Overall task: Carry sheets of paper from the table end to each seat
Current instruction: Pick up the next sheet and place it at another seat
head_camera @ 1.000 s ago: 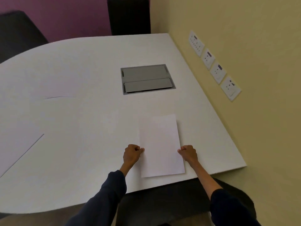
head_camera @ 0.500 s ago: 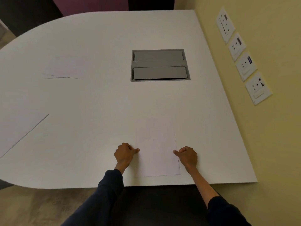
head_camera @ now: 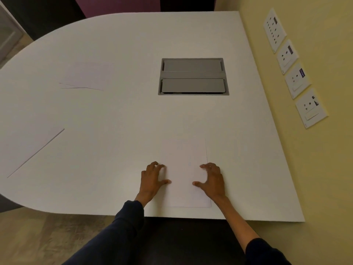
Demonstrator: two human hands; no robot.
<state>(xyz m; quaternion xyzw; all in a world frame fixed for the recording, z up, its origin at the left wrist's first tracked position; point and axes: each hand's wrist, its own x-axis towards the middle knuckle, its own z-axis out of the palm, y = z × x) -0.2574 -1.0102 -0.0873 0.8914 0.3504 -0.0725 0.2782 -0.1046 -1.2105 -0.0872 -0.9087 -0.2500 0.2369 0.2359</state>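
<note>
The sheet of paper [head_camera: 188, 173] lies flat at the near edge of the white table [head_camera: 118, 115], plain and blank, nearly the table's own colour. My left hand [head_camera: 151, 180] and right hand [head_camera: 212, 180] rest spread open at its two long edges, gripping nothing. I can read no writing on it.

A grey cable-access box [head_camera: 193, 76] with two closed flap lids sits recessed in the tabletop. To the right of the box, four white socket plates [head_camera: 295, 68] run in a slanting row on the yellow wall [head_camera: 315, 169]. Beyond the box, at the far end, a purple wall [head_camera: 118, 4] shows beside dark panels. Left of the box and lower, tan floor [head_camera: 38, 238] lies under the curved edge. Nearest the viewer, below the box, is a dark chair seat [head_camera: 187, 238].
</note>
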